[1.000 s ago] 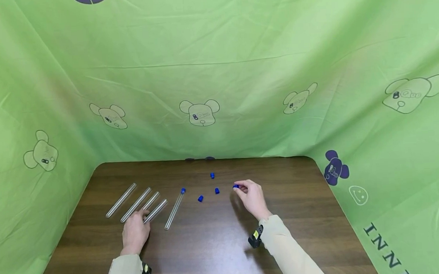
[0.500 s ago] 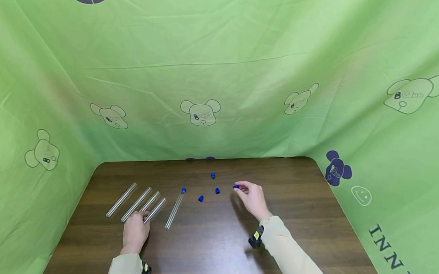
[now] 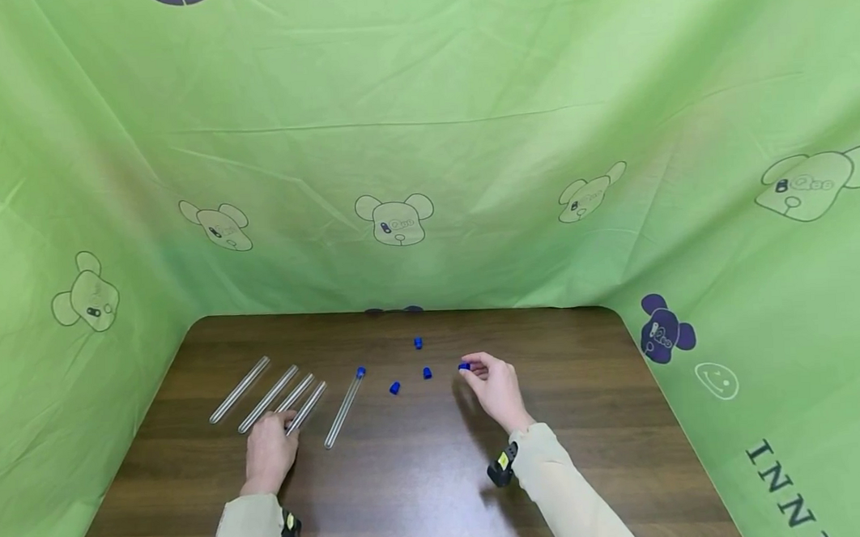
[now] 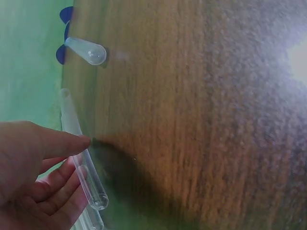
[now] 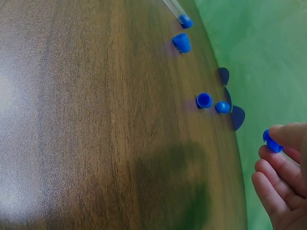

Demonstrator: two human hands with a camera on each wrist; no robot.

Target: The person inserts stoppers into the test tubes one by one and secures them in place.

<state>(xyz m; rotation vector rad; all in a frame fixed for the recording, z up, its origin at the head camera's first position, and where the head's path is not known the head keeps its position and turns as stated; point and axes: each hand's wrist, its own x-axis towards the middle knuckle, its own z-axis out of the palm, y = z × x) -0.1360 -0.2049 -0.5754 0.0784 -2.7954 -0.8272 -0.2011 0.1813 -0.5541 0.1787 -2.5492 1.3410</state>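
Observation:
My left hand (image 3: pixel 272 451) pinches a clear test tube (image 4: pixel 91 177) between thumb and fingers, its rounded end toward the lower right of the left wrist view. Beside it lie three uncapped tubes, the outermost tube (image 3: pixel 239 389) farthest left; the hand partly hides the nearest one (image 3: pixel 295 391). My right hand (image 3: pixel 501 394) holds a small blue cap (image 5: pixel 272 141) between thumb and index finger, above the table. Between the hands rests a tube with a blue cap on it (image 3: pixel 345 407). Three loose blue caps lie right of it: a near cap (image 3: pixel 395 388), a middle cap (image 3: pixel 427 372) and a far cap (image 3: pixel 418 343).
Everything lies on a brown wood-grain table (image 3: pixel 413 496) with rounded far corners. A green cloth (image 3: pixel 395 157) printed with bear heads surrounds its back and sides. Each wrist wears a black camera, such as the right one (image 3: pixel 502 466).
My left hand has shifted slightly to the right with the test tube, whose far end has moved a little away from me. The right hand keeps the cap in nearly the same place.

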